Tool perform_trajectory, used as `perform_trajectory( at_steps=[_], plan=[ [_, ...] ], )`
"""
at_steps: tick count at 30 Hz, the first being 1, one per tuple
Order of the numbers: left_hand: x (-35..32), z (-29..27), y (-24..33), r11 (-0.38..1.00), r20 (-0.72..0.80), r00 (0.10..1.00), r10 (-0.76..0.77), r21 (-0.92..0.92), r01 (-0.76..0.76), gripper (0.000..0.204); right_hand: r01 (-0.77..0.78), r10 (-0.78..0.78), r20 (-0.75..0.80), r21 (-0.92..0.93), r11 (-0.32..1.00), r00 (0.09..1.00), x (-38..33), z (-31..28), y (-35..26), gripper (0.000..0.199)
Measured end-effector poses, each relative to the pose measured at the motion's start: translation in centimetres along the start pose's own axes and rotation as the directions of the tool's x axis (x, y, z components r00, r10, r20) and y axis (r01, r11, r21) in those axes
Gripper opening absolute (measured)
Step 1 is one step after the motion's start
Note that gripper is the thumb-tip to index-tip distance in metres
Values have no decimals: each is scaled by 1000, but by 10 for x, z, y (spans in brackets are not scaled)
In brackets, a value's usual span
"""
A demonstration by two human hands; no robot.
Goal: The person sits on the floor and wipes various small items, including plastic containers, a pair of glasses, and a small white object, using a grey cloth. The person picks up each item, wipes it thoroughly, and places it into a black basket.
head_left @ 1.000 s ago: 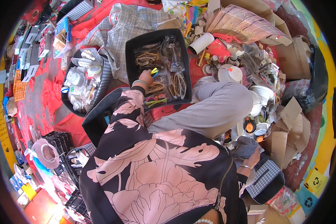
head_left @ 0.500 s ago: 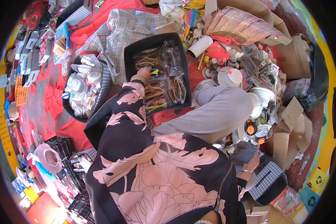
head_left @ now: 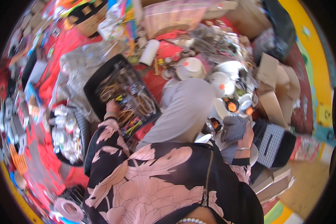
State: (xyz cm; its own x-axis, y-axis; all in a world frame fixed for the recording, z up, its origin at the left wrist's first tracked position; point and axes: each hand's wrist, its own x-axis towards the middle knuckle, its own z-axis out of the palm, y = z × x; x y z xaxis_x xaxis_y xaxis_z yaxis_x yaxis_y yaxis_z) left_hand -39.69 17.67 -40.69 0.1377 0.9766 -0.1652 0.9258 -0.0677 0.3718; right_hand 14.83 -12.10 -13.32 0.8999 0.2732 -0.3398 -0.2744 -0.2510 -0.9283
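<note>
My left hand [head_left: 112,107] reaches into a black bin [head_left: 90,87] and touches the bundles inside. Its fingers are blurred and partly hidden, so their grip is unclear. Next to them is a small yellow and blue piece [head_left: 119,98]. Tan and brown cord-like bundles [head_left: 127,118], some in clear bags, fill the bin, with brightly coloured strands at its near end. On the right, my right hand [head_left: 245,137] lies against a dark grey cloth-like thing [head_left: 235,127], its fingers stretched out along the edge. My bent leg [head_left: 186,108] in grey trousers lies between the two hands.
Left of the black bin stands a checked bin [head_left: 83,128] of clear and white plastic pieces. White round containers [head_left: 190,68], orange-capped items and plastic bags are heaped beyond my knee. Flattened cardboard [head_left: 274,89] and a black-and-checked box [head_left: 268,143] lie to the right.
The view has turned, shifting the scene leftward and tilting the bin. My left hand stays in the bin. My right hand's fingers look straighter against the grey cloth-like thing.
</note>
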Motion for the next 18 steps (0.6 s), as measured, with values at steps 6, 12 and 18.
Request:
perform_trajectory(
  at_steps=[6, 12, 18],
  plan=[
    [60, -74, 108, 930, -216, 920, 328, -95, -354, 19, 42, -170, 141, 635, 771, 975, -5, -44, -41, 49],
    [108, -150, 306, 731, -224, 745, 628, -158, -664, 23, 145, -302, 116, 684, 715, 946, -9, -70, -94, 73],
    [115, -130, 504, 472, 273, 421, 865, -161, -867, 24, 302, -615, 259, 691, 656, 745, 10, -73, -49, 64]
  ],
)
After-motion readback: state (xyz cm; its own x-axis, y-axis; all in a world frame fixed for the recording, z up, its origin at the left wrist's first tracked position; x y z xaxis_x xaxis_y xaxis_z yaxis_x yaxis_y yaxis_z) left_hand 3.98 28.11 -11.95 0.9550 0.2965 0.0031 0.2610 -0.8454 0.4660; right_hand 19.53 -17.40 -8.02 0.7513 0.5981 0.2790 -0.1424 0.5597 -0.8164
